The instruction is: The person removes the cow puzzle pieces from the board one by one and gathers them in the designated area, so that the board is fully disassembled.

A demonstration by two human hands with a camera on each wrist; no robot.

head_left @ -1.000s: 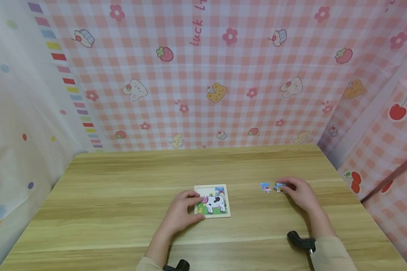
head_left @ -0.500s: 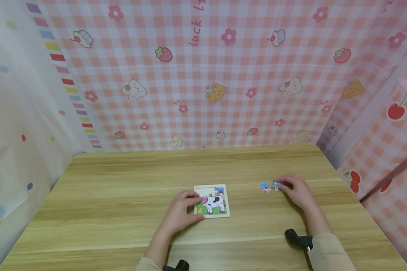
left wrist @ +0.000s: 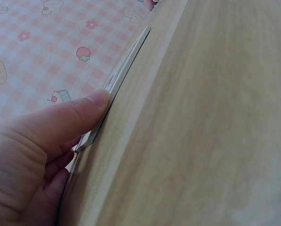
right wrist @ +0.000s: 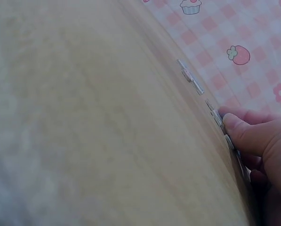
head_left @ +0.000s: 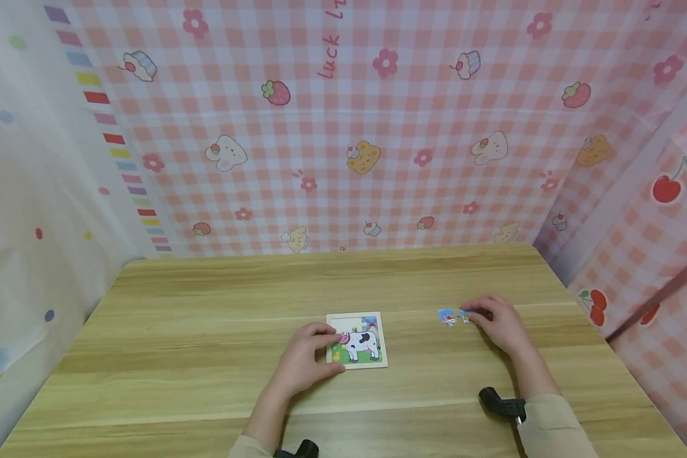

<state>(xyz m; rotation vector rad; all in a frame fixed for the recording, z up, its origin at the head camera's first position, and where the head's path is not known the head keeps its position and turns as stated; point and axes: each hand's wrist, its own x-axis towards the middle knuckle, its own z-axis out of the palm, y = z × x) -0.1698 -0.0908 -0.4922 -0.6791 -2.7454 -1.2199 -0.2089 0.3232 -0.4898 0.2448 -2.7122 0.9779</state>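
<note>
In the head view a square jigsaw board [head_left: 364,350] with a cow picture lies on the table, its upper left part showing bare, pale backing. My left hand [head_left: 309,356] holds it by the left side, the thumb against its near edge, as the left wrist view also shows at the board's rim [left wrist: 126,68]. To the right, my right hand [head_left: 499,323] pinches a small blue jigsaw piece [head_left: 464,315] between thumb and forefinger, low at the tabletop. Just left of that, a second jigsaw piece [head_left: 447,317] lies flat, a narrow gap apart in the right wrist view.
The wood-grain table [head_left: 206,356] runs back to a pink checked cloth [head_left: 320,210] hung behind it. More cloth hangs at both sides. Thin flat edges [right wrist: 229,142] show beneath my right hand in the right wrist view; what they belong to is unclear.
My right hand has shifted slightly left with the pinched piece, narrowing the distance to the other piece. My left hand and the board stay in place.
</note>
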